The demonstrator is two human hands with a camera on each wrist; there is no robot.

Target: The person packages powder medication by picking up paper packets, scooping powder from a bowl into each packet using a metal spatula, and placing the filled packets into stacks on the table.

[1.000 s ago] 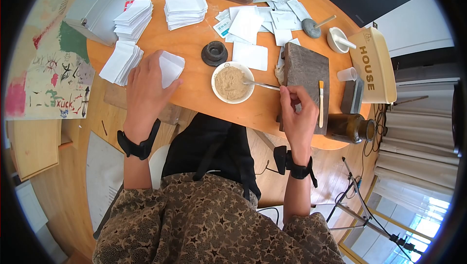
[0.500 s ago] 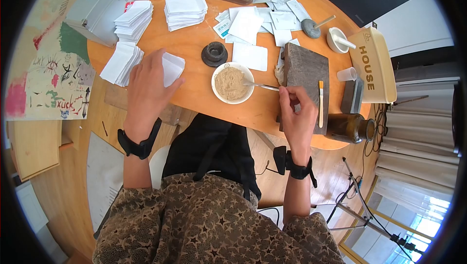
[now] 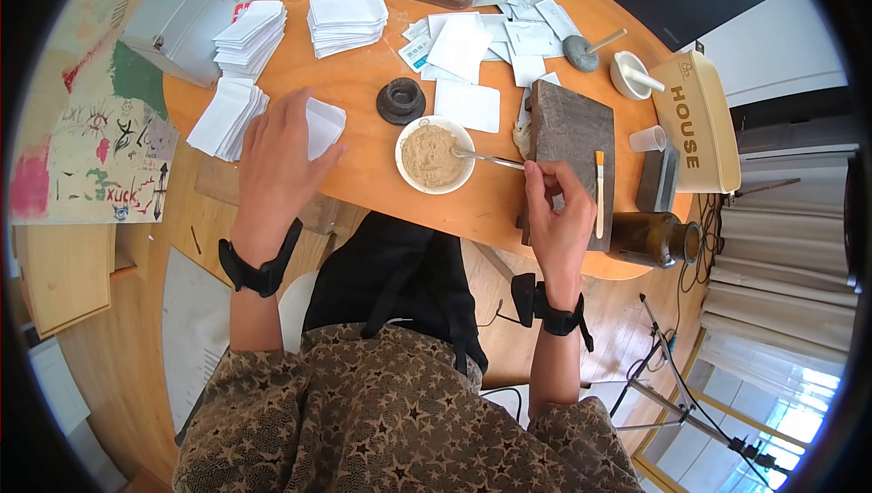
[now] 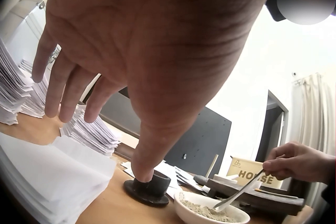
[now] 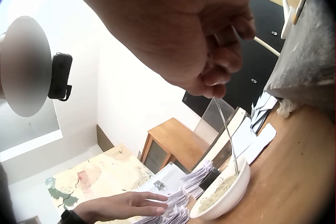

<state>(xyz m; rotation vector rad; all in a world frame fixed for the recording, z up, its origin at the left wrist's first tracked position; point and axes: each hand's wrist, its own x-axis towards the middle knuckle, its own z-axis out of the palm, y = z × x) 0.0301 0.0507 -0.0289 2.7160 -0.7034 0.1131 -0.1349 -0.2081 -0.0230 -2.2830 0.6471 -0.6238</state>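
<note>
My right hand (image 3: pixel 559 211) pinches the thin metal handle of a spoon (image 3: pixel 496 160) between thumb and fingers. The spoon's far end dips into pale brown powder (image 3: pixel 427 153) in a white bowl (image 3: pixel 437 190) near the table's front edge. My left hand (image 3: pixel 275 166) hovers palm down, its fingers stretched out, over a stack of folded white papers (image 3: pixel 324 128) that it partly hides. In the left wrist view, space shows between that palm and the papers (image 4: pixel 58 174). A round dark pot (image 3: pixel 401 99) stands just behind the bowl.
More paper stacks (image 3: pixel 347 22) lie behind and left, and loose packets (image 3: pixel 459 46) at the back. On the right are a dark board (image 3: pixel 569 129) with a brush (image 3: pixel 599 198), a brown glass jar (image 3: pixel 647 240) lying at the edge, a mortar (image 3: pixel 627 77) and a HOUSE box (image 3: pixel 695 120).
My left hand has edged slightly right over the papers, covering a little more of them. The right hand and spoon stay almost still in the bowl.
</note>
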